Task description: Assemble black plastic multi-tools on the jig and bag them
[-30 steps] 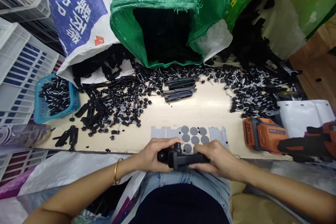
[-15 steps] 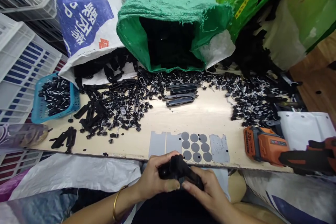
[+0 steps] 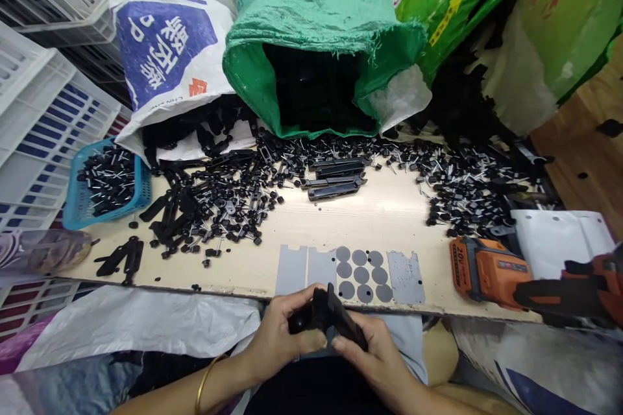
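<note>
My left hand [image 3: 280,334] and my right hand [image 3: 377,353] both grip a black plastic part [image 3: 328,318], held just below the front edge of the wooden board [image 3: 379,214], over my lap. The part is tilted, its long arm running down to the right into my right hand's fingers. My left thumb and fingers wrap its rounded left end. Just beyond my hands, a grey sheet of round pads [image 3: 363,269] lies on the board.
Black knobs with metal pins [image 3: 228,191] litter the board, with several long black parts [image 3: 335,178] at the middle. A blue basket [image 3: 104,181] sits left, an orange cordless driver [image 3: 516,275] right. Green sack [image 3: 321,45] and white-blue sack [image 3: 165,45] lie behind.
My hands drew the black part back from the board's edge toward my lap and turned it from level to tilted. The view shifted slightly.
</note>
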The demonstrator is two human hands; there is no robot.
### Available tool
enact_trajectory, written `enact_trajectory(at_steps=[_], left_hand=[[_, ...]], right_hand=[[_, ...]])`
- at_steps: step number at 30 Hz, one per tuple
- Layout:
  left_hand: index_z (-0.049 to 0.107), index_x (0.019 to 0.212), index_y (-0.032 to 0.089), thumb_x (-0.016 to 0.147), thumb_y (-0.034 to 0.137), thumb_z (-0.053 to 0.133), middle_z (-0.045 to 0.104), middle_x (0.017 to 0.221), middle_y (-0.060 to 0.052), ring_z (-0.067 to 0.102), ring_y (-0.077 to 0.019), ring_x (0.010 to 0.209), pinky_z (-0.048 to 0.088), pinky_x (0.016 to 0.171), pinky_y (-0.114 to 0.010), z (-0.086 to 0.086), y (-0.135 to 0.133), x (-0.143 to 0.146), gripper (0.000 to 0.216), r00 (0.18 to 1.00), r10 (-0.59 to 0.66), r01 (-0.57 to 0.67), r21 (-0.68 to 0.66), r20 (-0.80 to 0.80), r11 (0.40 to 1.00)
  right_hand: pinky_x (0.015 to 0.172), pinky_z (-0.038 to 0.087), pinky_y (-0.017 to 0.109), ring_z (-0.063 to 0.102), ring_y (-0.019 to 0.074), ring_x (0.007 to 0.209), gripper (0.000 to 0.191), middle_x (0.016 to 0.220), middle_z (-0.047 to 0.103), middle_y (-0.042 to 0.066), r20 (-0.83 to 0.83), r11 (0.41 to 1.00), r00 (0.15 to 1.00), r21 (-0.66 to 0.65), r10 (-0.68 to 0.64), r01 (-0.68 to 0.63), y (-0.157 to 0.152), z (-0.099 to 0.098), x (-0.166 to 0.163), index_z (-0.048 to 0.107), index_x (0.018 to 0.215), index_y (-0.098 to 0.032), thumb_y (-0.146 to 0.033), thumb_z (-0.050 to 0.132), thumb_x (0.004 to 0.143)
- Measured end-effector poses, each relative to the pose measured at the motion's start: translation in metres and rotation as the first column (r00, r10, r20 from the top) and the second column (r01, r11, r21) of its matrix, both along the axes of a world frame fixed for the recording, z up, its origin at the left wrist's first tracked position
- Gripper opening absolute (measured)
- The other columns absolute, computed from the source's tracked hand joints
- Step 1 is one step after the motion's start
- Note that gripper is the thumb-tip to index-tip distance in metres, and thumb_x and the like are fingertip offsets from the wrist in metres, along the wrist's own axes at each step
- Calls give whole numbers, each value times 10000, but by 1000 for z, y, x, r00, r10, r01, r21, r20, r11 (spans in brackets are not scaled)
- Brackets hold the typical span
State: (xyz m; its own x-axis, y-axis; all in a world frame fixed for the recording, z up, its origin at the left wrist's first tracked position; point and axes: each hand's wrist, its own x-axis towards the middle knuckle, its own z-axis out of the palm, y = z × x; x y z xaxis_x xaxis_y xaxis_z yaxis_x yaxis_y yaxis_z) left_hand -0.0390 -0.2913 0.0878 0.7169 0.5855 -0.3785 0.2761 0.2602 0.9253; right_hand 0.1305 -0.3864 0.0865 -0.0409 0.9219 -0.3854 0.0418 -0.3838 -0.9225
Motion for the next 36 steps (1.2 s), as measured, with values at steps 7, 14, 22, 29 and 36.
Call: enact_trajectory(at_steps=[7,14,22,29,36], left_hand=[[650,1096,202,640,433,775,635,703,-20,546,-137,556,450,538,-224,16,-1,-12,526,972,-120,30,400,201,916],[607,1144,161,744,681,566,643,812,-42,595,-170,675,506,598,-252,9,-13,18,657,906,366,-397,127,213,909],[609,1124,183,790,673,512,640,1158,-119,561,-285,1160,336,1092,-494,1,5,58,600,926,202,-350,522,320,778],[499,1282,165,865,405,583,687,1093,-90,606,-217,1112,503,957,-367,-61,55,94,488,960,-42,-253,924,276,288],[476,1324,203,882,335,562,528,1340,-134,468,-267,1273,407,1041,-454,-125,89,135,470,986,-43,166,977,-162,137]], right_hand=[[482,275,211,340,70,497,402,561,415,-46,159,888,923,257,351,-382,15,15,22,548,682,-178,-558,552,812],[485,283,210,293,76,525,523,564,330,-42,-114,981,990,163,-83,101,24,11,-16,453,642,-178,-679,469,792],[905,463,363,541,253,1096,592,1127,575,96,-309,803,821,222,-481,553,45,-25,-32,490,1180,-257,-666,216,851],[893,447,406,544,220,1039,405,1070,569,72,56,662,694,361,-718,657,97,-67,81,531,1038,-229,-536,341,853],[907,410,405,530,243,1001,210,1013,610,109,705,828,491,558,-512,63,212,-64,179,592,962,-180,-249,439,834]])
